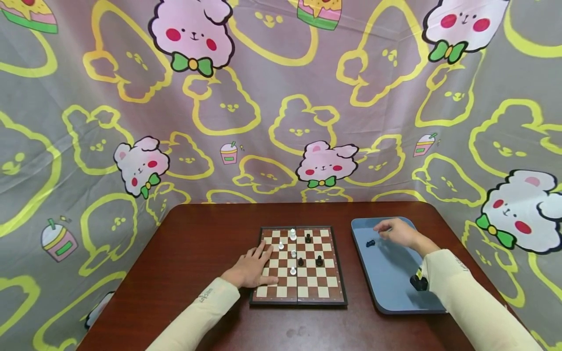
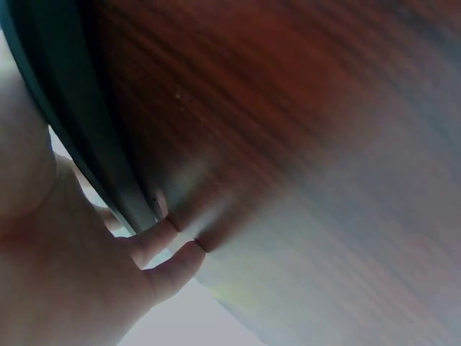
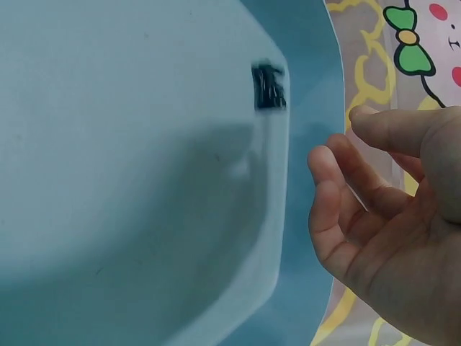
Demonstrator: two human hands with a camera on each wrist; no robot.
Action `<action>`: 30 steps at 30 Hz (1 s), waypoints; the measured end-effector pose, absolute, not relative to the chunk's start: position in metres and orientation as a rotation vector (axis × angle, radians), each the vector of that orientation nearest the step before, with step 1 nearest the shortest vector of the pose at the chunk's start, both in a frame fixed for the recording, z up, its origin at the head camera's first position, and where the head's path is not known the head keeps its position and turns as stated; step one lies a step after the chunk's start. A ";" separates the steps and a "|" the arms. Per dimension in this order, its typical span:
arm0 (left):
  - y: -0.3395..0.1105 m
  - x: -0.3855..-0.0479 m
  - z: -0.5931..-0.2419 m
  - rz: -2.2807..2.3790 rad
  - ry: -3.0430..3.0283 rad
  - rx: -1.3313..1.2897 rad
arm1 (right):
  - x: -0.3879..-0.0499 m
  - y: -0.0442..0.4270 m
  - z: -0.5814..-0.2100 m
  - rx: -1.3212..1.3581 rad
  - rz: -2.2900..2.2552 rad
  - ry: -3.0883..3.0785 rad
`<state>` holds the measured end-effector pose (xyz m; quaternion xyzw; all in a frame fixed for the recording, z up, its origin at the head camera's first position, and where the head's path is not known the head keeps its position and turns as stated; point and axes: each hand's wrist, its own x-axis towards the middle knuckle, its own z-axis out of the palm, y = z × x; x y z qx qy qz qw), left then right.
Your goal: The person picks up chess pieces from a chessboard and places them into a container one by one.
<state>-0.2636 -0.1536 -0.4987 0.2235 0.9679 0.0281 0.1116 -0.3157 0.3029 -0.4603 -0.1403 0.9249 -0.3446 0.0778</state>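
Observation:
A brown and cream chessboard (image 1: 286,292) lies on the table with several white chess pieces and three black chess pieces standing on it. Over its left edge rests my left hand (image 1: 249,269), thumb and fingers spread; in the left wrist view two fingertips touch the tabletop beside the dark board rim (image 2: 79,108). My right hand (image 1: 398,233) hovers above the far part of a blue tray (image 1: 382,278), fingers loosely bent and holding nothing. Small black chess piece or pieces (image 1: 371,243) lie in the tray, left of that hand; the right wrist view blurs them (image 3: 269,86).
The dark reddish wooden table (image 1: 197,229) carries the board in the middle and the tray at the right. Behind it and along both sides hangs a cartoon-printed cloth (image 1: 263,122). The tray has a raised rim (image 1: 361,253).

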 end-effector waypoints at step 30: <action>-0.154 -0.265 -0.500 0.054 2.841 0.671 | -0.306 0.222 -0.441 -0.727 -0.973 2.712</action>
